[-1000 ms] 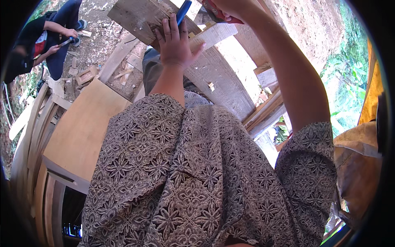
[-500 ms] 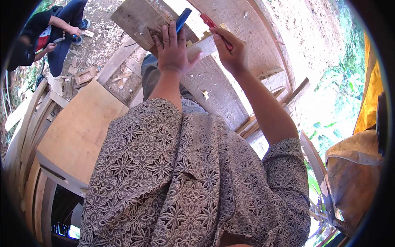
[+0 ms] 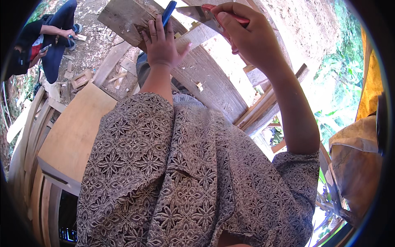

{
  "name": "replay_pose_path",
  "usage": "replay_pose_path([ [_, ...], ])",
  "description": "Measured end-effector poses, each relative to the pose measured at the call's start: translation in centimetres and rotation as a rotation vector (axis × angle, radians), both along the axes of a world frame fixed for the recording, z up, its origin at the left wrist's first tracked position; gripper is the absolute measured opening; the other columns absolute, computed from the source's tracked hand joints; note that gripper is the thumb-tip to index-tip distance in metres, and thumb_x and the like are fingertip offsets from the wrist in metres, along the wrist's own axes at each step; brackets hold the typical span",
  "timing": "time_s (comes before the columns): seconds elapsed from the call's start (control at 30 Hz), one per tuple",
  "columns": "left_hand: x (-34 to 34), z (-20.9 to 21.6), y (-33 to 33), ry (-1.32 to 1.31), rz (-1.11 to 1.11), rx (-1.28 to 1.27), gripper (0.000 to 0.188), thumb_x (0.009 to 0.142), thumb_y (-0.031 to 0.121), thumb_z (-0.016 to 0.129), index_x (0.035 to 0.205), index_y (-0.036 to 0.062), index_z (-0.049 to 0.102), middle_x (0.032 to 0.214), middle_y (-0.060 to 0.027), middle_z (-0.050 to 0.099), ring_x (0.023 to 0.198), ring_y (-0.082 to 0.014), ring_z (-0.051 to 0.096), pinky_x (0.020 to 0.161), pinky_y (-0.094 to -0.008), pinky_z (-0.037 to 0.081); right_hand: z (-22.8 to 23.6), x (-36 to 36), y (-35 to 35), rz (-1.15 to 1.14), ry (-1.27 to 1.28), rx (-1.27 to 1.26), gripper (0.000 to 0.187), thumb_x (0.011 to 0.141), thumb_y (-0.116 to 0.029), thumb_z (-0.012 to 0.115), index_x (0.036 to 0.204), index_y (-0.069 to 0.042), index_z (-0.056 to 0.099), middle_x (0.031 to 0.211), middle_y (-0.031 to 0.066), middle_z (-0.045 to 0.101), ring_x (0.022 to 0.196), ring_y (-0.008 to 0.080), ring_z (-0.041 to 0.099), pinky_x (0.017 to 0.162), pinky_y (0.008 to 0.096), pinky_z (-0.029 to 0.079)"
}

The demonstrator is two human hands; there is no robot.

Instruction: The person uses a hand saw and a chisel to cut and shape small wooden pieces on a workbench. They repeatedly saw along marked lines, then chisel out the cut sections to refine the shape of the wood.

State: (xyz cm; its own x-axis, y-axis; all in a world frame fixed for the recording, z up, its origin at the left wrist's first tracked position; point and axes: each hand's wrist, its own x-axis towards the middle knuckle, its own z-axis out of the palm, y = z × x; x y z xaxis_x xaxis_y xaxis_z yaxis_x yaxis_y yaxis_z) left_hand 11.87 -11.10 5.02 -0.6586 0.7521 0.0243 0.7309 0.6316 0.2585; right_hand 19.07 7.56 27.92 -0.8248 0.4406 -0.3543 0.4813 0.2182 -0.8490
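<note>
My left hand point(image 3: 160, 48) presses down on a piece of wood near the top, its fingers stretched and spread. Beside its index finger a blue handle-like thing point(image 3: 168, 13) points up and away; whether it lies free or is lightly held, I cannot tell. To the right, my right hand point(image 3: 253, 35) is wrapped round the red handle of a handsaw. The saw's metal blade point(image 3: 196, 13) extends left toward the blue thing, above the wood. A pale wooden strip point(image 3: 196, 36) lies just right of my left hand.
A broad rough board point(image 3: 214, 82) slopes down below my hands. At left stands a smooth wooden panel point(image 3: 78, 131) beside curved timber pieces point(image 3: 31, 144). A person point(image 3: 49, 39) sits at the upper left among shavings and offcuts. Yellow-brown sheeting point(image 3: 349, 156) hangs at right.
My right hand has moved right and turned, bringing the saw's blade into sight. My left hand stays spread on the wood; the view has shifted slightly.
</note>
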Motion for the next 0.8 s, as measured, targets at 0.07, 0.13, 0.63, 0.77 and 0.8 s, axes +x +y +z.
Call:
replay_pose_path([
  [0.07, 0.1, 0.0, -0.1, 0.001, -0.001, 0.016, 0.103, 0.088, 0.068, 0.063, 0.163, 0.0102, 0.021, 0.165, -0.0206, 0.017, 0.154, -0.0488, 0.016, 0.120, -0.0705, 0.020, 2.1, 0.0, 0.2, 0.014, -0.190, -0.082, 0.029, 0.104, -0.017, 0.060, 0.123, 0.003, 0.066, 0.102, 0.0140, 0.077, 0.056, 0.0126, 0.062, 0.055, 0.0291, 0.051],
  [0.13, 0.0, -0.2, -0.1, -0.002, 0.002, 0.025, 0.104, 0.088, 0.069, 0.062, 0.163, 0.0103, 0.020, 0.166, -0.0203, 0.017, 0.154, -0.0485, 0.016, 0.120, -0.0706, 0.020, 3.3, -0.3, -0.4, 0.012, -0.145, -0.050, 0.028, 0.104, -0.017, 0.059, 0.122, 0.004, 0.066, 0.098, 0.0134, 0.077, 0.053, 0.0098, 0.059, 0.052, 0.0265, 0.048],
  [0.63, 0.1, -0.8, 0.1, 0.006, -0.002, -0.029, 0.103, 0.089, 0.075, 0.054, 0.162, 0.0064, 0.028, 0.169, -0.0190, 0.015, 0.157, -0.0436, 0.013, 0.123, -0.0670, 0.015, 12.3, -2.1, -0.8, -0.005, -0.464, -0.137, 0.030, 0.104, -0.014, 0.053, 0.124, 0.006, 0.064, 0.074, 0.0061, 0.066, 0.051, 0.0077, 0.054, 0.047, 0.0246, 0.045],
  [0.77, 0.3, -1.1, 0.0, -0.037, -0.011, 0.027, 0.103, 0.089, 0.072, 0.060, 0.162, 0.0097, 0.023, 0.167, -0.0211, 0.015, 0.155, -0.0484, 0.012, 0.121, -0.0701, 0.018, 5.0, -2.5, -0.3, 0.037, -0.229, -0.046, 0.028, 0.101, -0.014, 0.054, 0.117, 0.005, 0.068, 0.083, 0.0105, 0.072, 0.056, 0.0135, 0.060, 0.052, 0.0279, 0.049],
  [0.8, 0.3, -1.2, -0.1, -0.038, -0.010, 0.025, 0.103, 0.089, 0.072, 0.059, 0.162, 0.0093, 0.023, 0.167, -0.0214, 0.015, 0.155, -0.0487, 0.011, 0.121, -0.0704, 0.018, 1.6, -2.9, -0.8, 0.079, -0.071, 0.106, 0.027, 0.100, -0.013, 0.055, 0.113, 0.005, 0.070, 0.086, 0.0123, 0.074, 0.058, 0.0165, 0.063, 0.054, 0.0300, 0.052],
])
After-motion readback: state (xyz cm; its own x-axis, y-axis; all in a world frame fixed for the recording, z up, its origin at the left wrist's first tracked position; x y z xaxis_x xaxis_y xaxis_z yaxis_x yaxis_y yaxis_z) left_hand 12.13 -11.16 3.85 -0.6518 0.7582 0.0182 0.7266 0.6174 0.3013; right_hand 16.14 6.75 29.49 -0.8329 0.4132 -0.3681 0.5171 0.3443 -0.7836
